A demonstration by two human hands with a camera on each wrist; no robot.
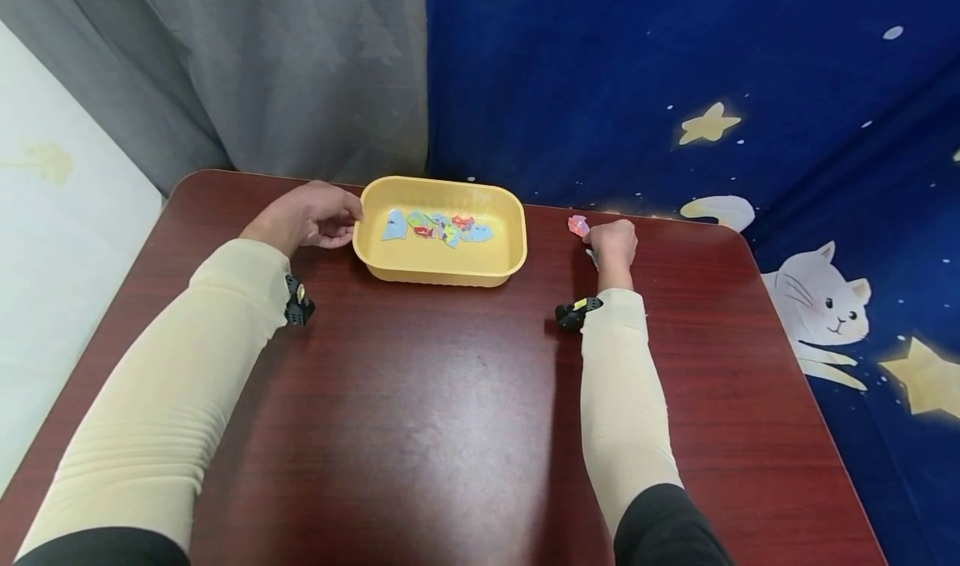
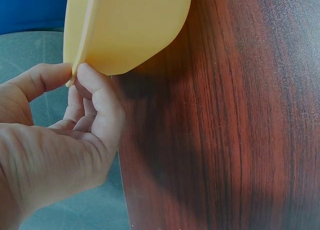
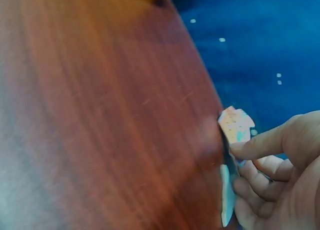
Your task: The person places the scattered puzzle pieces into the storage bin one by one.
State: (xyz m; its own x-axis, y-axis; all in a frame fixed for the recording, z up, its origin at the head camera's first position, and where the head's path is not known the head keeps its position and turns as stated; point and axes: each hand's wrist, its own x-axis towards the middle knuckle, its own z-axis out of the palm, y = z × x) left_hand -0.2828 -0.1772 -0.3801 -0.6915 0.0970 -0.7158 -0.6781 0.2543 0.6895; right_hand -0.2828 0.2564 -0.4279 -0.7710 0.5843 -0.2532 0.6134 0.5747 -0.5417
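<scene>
A yellow plastic basin [image 1: 441, 270] stands near the table's far edge with several flat, irregular printed pieces [image 1: 450, 231] lying on its bottom, in light blue, red and yellow-green. My left hand [image 1: 318, 213] pinches the basin's left rim [image 2: 82, 45] between thumb and fingers. To the right of the basin, my right hand [image 1: 613, 242] is low over the table. Its thumb and fingers pinch a flat pink-orange printed piece [image 3: 236, 124], which sticks out past the fingertips. A flat light-blue piece [image 3: 227, 196] shows edge-on beside the lower fingers, partly hidden by the hand.
The dark red wooden table [image 1: 420, 399] has rounded far corners. Behind it hang a grey curtain [image 1: 300, 66] and a blue one [image 1: 585, 74] with stars and a white cat. Black wrist cameras [image 1: 298, 301] are strapped over cream sleeves [image 1: 161, 366].
</scene>
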